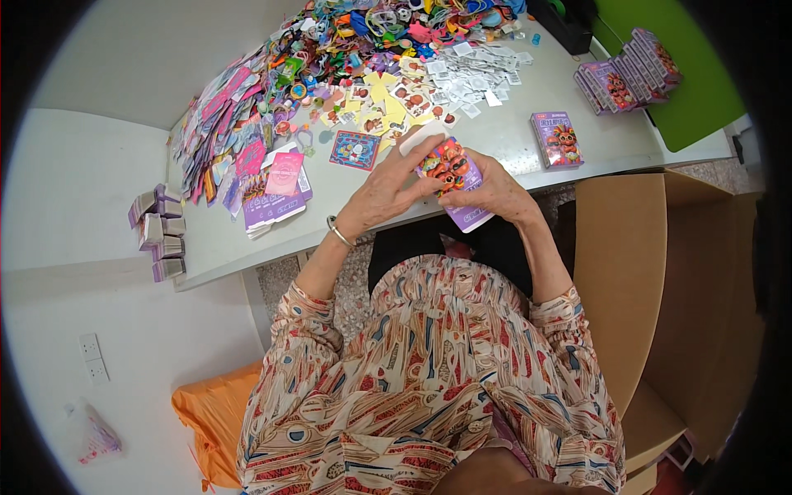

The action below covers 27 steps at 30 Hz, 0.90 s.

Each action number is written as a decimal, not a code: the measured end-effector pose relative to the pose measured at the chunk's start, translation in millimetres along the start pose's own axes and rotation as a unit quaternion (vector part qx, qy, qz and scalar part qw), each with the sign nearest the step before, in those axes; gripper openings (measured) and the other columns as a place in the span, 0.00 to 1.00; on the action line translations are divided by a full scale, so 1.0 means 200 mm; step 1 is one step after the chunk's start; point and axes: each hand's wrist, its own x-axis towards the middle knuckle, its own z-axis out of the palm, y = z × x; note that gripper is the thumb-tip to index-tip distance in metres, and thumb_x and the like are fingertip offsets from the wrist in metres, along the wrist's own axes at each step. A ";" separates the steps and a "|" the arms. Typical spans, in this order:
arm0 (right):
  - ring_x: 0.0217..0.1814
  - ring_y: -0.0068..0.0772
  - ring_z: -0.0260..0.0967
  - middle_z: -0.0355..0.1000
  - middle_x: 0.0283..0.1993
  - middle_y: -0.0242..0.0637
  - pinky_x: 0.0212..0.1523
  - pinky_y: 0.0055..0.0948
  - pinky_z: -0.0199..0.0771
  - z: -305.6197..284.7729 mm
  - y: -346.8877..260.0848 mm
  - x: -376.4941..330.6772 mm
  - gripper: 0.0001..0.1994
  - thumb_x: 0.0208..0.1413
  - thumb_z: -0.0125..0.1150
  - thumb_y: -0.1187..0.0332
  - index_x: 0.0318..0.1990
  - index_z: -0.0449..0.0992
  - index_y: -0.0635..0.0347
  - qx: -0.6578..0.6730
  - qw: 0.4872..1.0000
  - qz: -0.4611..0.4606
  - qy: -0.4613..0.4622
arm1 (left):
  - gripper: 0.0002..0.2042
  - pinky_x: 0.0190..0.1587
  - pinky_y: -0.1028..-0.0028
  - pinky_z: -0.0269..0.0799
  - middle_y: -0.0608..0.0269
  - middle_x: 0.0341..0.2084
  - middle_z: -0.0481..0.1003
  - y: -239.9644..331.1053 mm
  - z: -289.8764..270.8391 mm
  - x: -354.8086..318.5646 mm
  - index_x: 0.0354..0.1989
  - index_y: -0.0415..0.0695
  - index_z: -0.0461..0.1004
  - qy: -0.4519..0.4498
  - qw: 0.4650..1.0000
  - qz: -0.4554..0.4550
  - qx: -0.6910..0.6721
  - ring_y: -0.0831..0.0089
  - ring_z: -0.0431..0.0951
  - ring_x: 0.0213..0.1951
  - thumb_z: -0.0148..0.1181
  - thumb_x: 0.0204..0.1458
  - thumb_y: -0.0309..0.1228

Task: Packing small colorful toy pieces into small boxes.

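Both hands are at a purple cardboard carton (455, 165) printed with orange cartoon figures, in front of my body at the table's near edge. A white flap sticks out at its upper end. My left hand (391, 186) has its fingers closed around the carton's left side, near the flap. On the other side my right hand (499, 191) grips it, thumb across the front. Just left of my left hand lies a blue, red-bordered card (355, 150). A finished-looking purple box (558, 140) lies to the right of my right hand.
Small colourful toys (363, 33) heap at the back of the table (223, 256), with yellow stickers (381, 103) and white square packets (474, 74) before them. Flat purple cartons (272, 210) lie left; boxes (631, 74) stack far right. An open cardboard box (623, 272) stands right.
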 end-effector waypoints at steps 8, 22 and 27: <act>0.41 0.20 0.70 0.75 0.41 0.31 0.48 0.22 0.71 -0.01 0.05 -0.01 0.30 0.39 0.75 0.69 0.52 0.71 0.63 -0.044 0.999 0.008 0.024 | 0.19 0.49 0.66 0.71 0.53 0.48 0.75 0.00 0.10 -0.01 0.58 0.38 0.68 0.122 0.992 0.018 -0.014 0.60 0.77 0.44 0.56 0.58 0.29; 0.44 0.20 0.69 0.75 0.44 0.31 0.50 0.23 0.70 -0.01 0.05 -0.02 0.33 0.37 0.77 0.69 0.55 0.70 0.62 -0.071 0.997 -0.003 0.003 | 0.11 0.34 0.78 0.74 0.65 0.32 0.79 -0.01 0.08 0.02 0.45 0.37 0.78 0.153 0.901 -0.232 -0.333 0.82 0.76 0.32 0.60 0.56 0.30; 0.43 0.20 0.69 0.75 0.43 0.31 0.49 0.23 0.70 -0.01 0.05 -0.03 0.31 0.37 0.76 0.70 0.53 0.71 0.63 -0.069 0.998 -0.002 0.010 | 0.11 0.31 0.71 0.72 0.50 0.31 0.78 0.08 0.11 -0.01 0.45 0.33 0.76 0.130 0.976 -0.172 -0.029 0.71 0.79 0.29 0.55 0.56 0.25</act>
